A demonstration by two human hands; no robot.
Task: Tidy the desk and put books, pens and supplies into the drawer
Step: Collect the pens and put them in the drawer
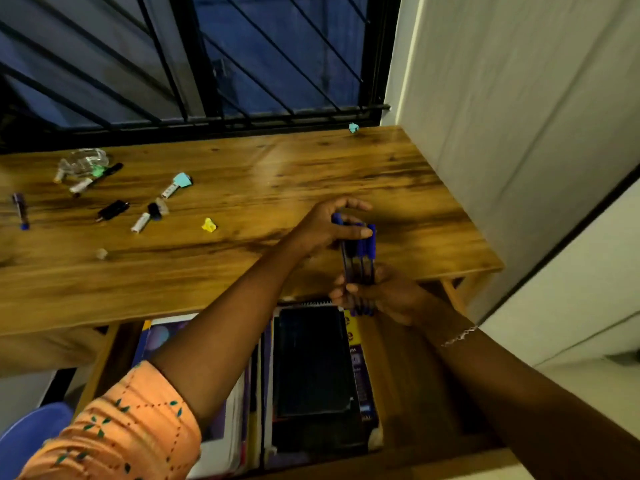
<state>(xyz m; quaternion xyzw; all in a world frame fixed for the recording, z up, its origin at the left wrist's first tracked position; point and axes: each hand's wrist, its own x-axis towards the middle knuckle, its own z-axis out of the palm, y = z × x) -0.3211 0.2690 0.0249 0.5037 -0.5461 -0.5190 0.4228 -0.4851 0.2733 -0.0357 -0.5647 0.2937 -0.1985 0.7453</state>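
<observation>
Seen from the head, the left hand [327,227] curls its fingers over the capped tops of the pens [360,256] and the right hand [388,296] wraps their lower ends. The bundle stands upright at the desk [207,271] edge, above the open drawer [398,382]. I'd square the tips first, then lay them flat in the bare strip beside the books [311,368], not on top.

Orange left sleeve [114,431] — dotted lines, teal leaves — and a thin bracelet [459,336] on right wrist
</observation>
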